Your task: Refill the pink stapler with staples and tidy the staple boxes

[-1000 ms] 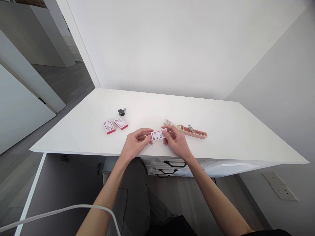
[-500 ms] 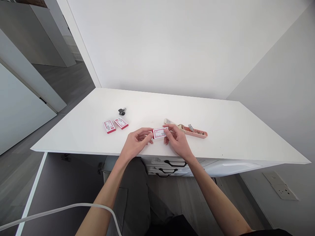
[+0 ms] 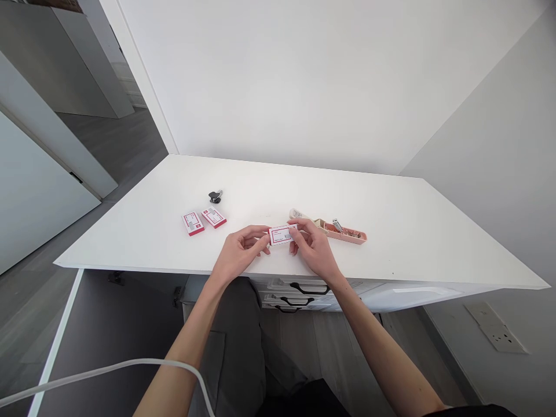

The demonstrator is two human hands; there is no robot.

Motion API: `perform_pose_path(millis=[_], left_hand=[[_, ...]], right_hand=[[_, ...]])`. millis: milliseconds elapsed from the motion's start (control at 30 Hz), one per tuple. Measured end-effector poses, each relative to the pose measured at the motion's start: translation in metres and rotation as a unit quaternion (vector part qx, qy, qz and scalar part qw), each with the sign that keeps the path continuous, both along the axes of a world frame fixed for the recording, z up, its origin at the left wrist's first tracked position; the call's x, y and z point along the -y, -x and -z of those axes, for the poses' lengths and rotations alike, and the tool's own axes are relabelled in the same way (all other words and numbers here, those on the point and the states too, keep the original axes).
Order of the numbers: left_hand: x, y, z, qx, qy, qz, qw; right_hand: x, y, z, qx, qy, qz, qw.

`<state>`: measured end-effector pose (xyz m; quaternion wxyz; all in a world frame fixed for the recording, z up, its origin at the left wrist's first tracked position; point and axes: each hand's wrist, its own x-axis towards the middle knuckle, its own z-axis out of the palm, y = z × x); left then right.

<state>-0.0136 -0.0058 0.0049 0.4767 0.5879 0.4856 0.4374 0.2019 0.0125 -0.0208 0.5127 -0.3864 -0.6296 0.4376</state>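
A small white box with red edges and print is held between my two hands, just above the white tabletop. My left hand pinches its left end between thumb and fingers. The opposite end is gripped by my right hand, its thumb lying on the printed face. Behind my right hand lies a long, narrow pink case with small metal pieces inside. A cream part of it shows past my fingers. What the box contains is hidden.
Two similar red and white boxes lie on the left, with a black staple remover or clip behind them. Drawers with black handles sit under the front edge. A white cable crosses near my left forearm.
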Motion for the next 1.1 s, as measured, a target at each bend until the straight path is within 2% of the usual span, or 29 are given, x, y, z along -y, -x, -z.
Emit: perform_pose_path(millis=[333,633,1100], left_hand=[[-0.0006,-0.0038,0.0034,-0.01,0.015,-0.037,0.999],[-0.0005,-0.0036,-0.0001,-0.02,-0.007,-0.022,1.0],[0.0011,-0.0028,-0.0023,-0.041,-0.012,0.013,0.999]], right_hand=[[0.0005,0.0009,-0.0004,0.008,-0.002,-0.013,1.0],[0.0001,-0.0002,-0.0008,0.006,0.009,-0.002,1.0],[-0.0004,-0.0019,-0.0014,0.003,0.024,-0.034,0.999]])
